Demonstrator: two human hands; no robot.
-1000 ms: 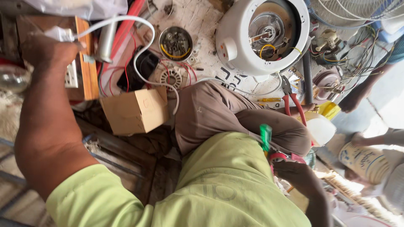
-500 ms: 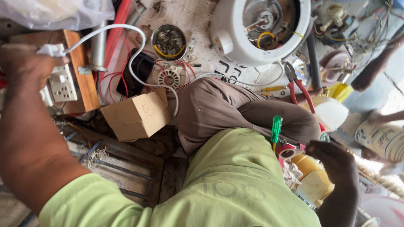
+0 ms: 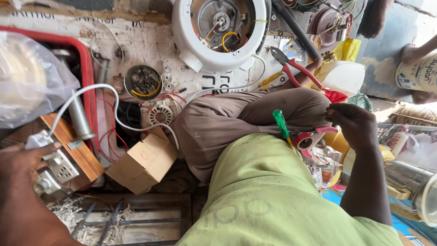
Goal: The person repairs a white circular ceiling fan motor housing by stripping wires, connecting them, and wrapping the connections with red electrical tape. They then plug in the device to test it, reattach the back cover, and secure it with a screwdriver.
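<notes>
My left hand [image 3: 22, 171] at the lower left grips a white plug [image 3: 38, 140] at a white wall socket [image 3: 61, 166], which is mounted on a wooden board [image 3: 82, 155]. A white cable [image 3: 114, 107] loops from the plug toward a white round appliance housing [image 3: 218, 32] lying open at the top. My right hand [image 3: 353, 125] rests with curled fingers on my bent knee in brown trousers [image 3: 236, 118]; I see nothing in it. Just left of that hand lie a red tape roll [image 3: 306, 140] and a green-handled screwdriver [image 3: 281, 122].
Red-handled pliers [image 3: 296, 68] lie above my knee. A cardboard box [image 3: 143, 164], a round tin of small parts [image 3: 143, 82] and a grey metal cylinder [image 3: 79, 118] sit in the middle left. A plastic bag [image 3: 32, 82] is at far left. Another person's foot [image 3: 412, 52] shows top right.
My right hand has come up from the yellow clutter at the lower right onto my knee. My left hand has dropped lower with the plug, by the socket.
</notes>
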